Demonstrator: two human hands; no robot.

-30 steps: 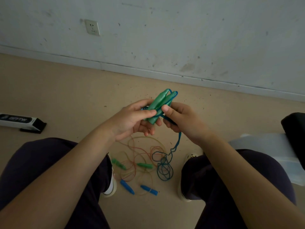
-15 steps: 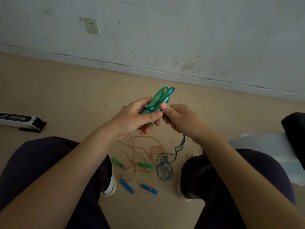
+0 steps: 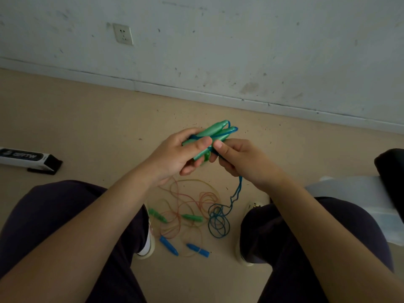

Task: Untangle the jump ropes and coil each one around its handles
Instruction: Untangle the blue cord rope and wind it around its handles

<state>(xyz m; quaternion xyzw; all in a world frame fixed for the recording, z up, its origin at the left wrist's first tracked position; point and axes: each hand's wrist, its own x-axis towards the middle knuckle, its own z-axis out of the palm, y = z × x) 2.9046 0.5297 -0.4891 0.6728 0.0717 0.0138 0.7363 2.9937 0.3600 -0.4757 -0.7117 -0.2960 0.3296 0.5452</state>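
Observation:
My left hand (image 3: 175, 156) grips a pair of green handles (image 3: 213, 132) held together, with blue rope (image 3: 232, 129) looped over their far tips. My right hand (image 3: 240, 160) pinches the blue rope right beside the handles. From that hand the blue rope hangs down to a small loose coil (image 3: 218, 224) on the floor. Between my feet lies a tangle of red and yellow ropes (image 3: 190, 200) with two green handles (image 3: 192, 217) and two blue handles (image 3: 168, 246).
A black-and-white box (image 3: 26, 158) lies on the floor at the left. A pale plastic bag (image 3: 354, 191) and a dark object (image 3: 391, 171) sit at the right. My knees frame the pile; the wall with a socket (image 3: 122, 33) stands ahead.
The held handles tilted slightly as my right hand drew the blue rope round them. The hanging strand shortened and the floor coil shrank a little.

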